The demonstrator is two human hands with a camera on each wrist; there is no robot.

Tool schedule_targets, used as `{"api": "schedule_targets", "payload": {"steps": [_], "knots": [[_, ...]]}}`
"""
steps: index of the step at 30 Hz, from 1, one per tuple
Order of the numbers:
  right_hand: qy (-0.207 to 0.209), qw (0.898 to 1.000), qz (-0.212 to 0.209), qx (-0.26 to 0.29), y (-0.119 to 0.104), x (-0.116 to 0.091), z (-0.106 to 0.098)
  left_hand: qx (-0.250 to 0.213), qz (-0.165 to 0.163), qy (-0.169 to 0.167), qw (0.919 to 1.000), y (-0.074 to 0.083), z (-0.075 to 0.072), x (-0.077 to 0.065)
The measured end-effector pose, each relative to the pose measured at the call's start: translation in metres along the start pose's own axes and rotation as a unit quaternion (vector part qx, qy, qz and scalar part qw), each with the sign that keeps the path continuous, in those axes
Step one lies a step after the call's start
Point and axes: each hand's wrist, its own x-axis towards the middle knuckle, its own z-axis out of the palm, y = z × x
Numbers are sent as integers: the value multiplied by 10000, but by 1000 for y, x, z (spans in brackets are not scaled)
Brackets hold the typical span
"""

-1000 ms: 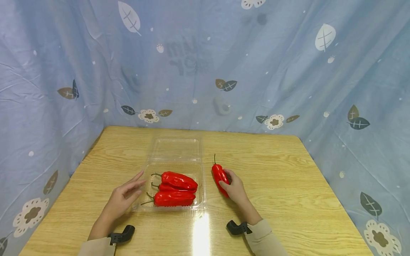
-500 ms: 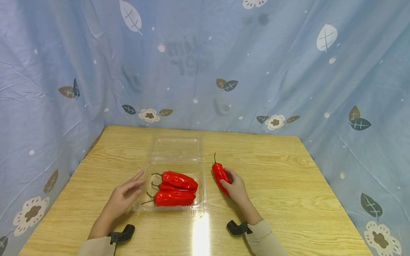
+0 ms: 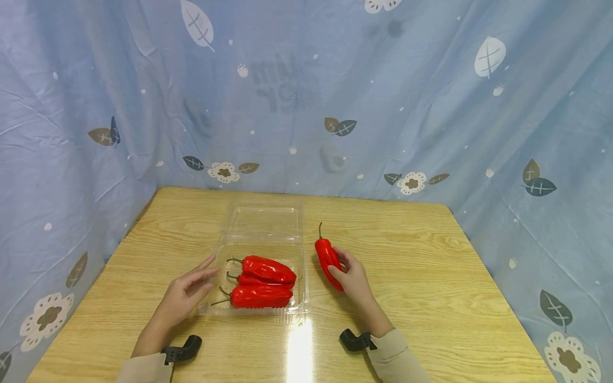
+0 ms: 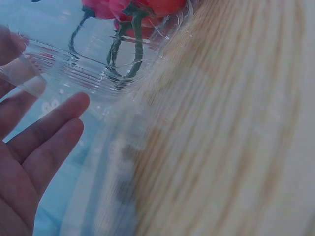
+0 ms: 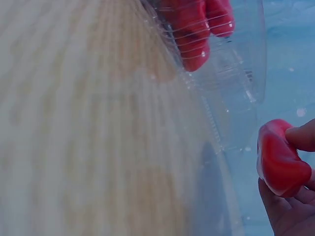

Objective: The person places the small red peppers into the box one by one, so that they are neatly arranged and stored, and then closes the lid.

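Note:
Three red peppers with green stems lie side by side in a clear plastic clamshell container, stems to the left. Its lid is folded back toward the far side. At the container's left edge is my left hand, fingers extended; in the left wrist view the fingers are straight, some seen through the plastic wall. To the right of the container, my right hand grips another red pepper, its stem pointing away. The right wrist view shows thumb and fingers around this pepper, raised off the table.
Everything stands on a wood-grain table. A blue patterned curtain hangs behind the table and along both sides. Each wrist carries a black camera mount.
The pepper in my right hand has shifted slightly away from me and up. My left hand and the container with its peppers have stayed put.

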Motion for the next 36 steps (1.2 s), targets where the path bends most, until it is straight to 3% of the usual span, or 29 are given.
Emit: {"api": "schedule_targets", "payload": {"steps": [5,13,20,31,36], "knots": [[-122,9999,-28,83,-10,5,1,-60,64,35,10000,2,0,0],[-652,9975,-268,-35,-53,5,3,-77,-23,-62,9999,1,-1,0],[-998,9931,-564,-241,-73,15,12,-68,-21,-67,10000,0,-1,0],[-2097,9694,-1118,-607,-92,34,34,-75,-1,-14,10000,-1,-1,-2],[-2331,9614,-1281,-706,-81,46,45,-76,15,-40,10000,0,0,-1]]}}
